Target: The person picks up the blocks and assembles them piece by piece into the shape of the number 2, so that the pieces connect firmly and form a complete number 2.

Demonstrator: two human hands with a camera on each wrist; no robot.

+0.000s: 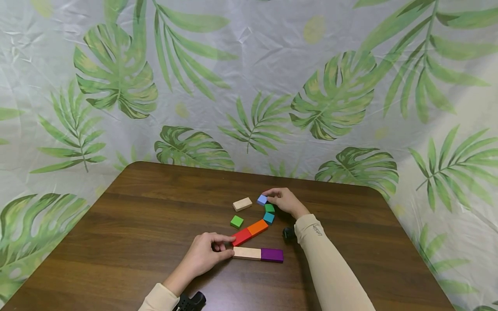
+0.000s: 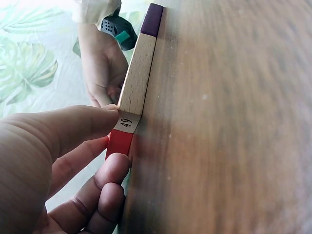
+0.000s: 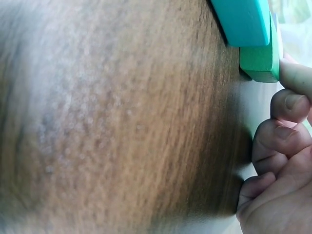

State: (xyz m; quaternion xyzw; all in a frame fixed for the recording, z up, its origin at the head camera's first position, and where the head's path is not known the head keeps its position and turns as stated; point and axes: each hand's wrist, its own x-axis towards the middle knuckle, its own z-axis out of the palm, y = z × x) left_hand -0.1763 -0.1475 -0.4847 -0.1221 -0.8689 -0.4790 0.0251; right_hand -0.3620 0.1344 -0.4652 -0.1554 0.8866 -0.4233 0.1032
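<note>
In the head view, my left hand [image 1: 206, 254] lies by the left ends of two block rows. Its thumb touches the end of a plain wooden block [image 1: 247, 253], and its index finger touches a red block [image 1: 242, 236]. A purple block [image 1: 272, 255] adjoins the plain one; an orange block [image 1: 258, 227] adjoins the red one. My right hand [image 1: 287, 202] pinches a light blue block [image 1: 262, 199] between thumb and index finger. Below that come a dark green block [image 1: 269, 208] and a teal block [image 1: 269, 218], curving toward the orange one. The right wrist view mostly hides the light blue block.
A loose plain wooden block [image 1: 242, 204] and a bright green block [image 1: 236, 222] lie inside the curve. The brown table [image 1: 163, 194] ends at a leaf-patterned cloth [image 1: 249, 86]. Black wrist devices [image 1: 190, 301] are worn under both forearms.
</note>
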